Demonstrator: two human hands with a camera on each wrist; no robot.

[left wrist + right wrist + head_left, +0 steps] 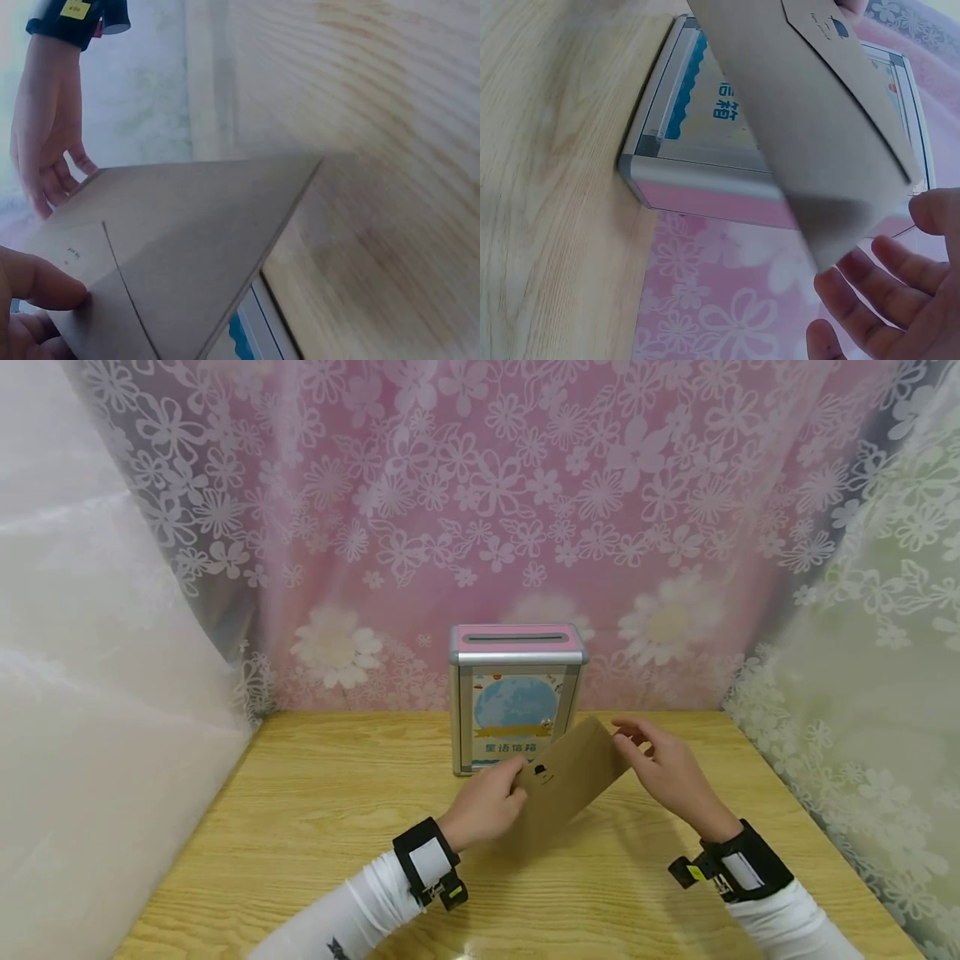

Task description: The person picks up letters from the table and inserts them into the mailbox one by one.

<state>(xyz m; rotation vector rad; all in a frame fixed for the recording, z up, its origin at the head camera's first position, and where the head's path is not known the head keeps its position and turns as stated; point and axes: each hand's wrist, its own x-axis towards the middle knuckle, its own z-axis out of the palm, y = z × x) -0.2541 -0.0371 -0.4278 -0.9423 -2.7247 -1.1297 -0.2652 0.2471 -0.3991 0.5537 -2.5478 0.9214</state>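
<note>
A brown kraft envelope (573,777) is held slanted above the table in front of a mailbox (517,702). My left hand (487,802) pinches its left edge, thumb on the face with the flap. That flap (840,56) lies flat against the envelope and bears a small dark print. At the opposite end is my right hand (663,772), its fingers (889,289) loosely bent and spread beside the envelope's edge. Whether they touch the edge is hard to tell. The mailbox has a pink top with a dark slot (516,637) and a blue picture on its front.
Beneath everything is a wood-grain table (337,793). A pink flowered curtain (465,527) hangs behind the mailbox, and pale sheeting (112,610) hangs on the left. On the right is a greenish flowered sheet (885,693).
</note>
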